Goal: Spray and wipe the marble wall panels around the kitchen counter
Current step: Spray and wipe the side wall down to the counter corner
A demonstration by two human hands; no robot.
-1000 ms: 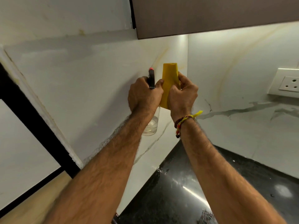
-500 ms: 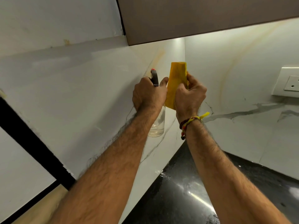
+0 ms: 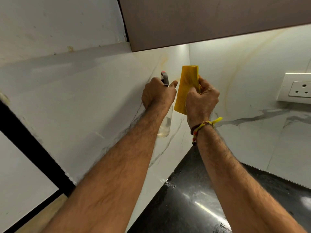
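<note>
Head view: both hands raised side by side before the corner where the marble panels meet.

My left hand (image 3: 158, 95) grips the spray bottle (image 3: 165, 126), nozzle up; my right hand (image 3: 201, 100) pinches the folded yellow cloth (image 3: 186, 88), long axis near-vertical. Beyond them, the left marble panel (image 3: 101, 98) lies nearer the bottle, the right marble panel (image 3: 249, 68) nearer the cloth. Trigger finger is hidden; nozzle aim is unclear.

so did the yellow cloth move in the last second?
Yes. The yellow cloth, held by the right hand, shifted right: its top was left of the wall corner seam, now overlaps it.
</note>
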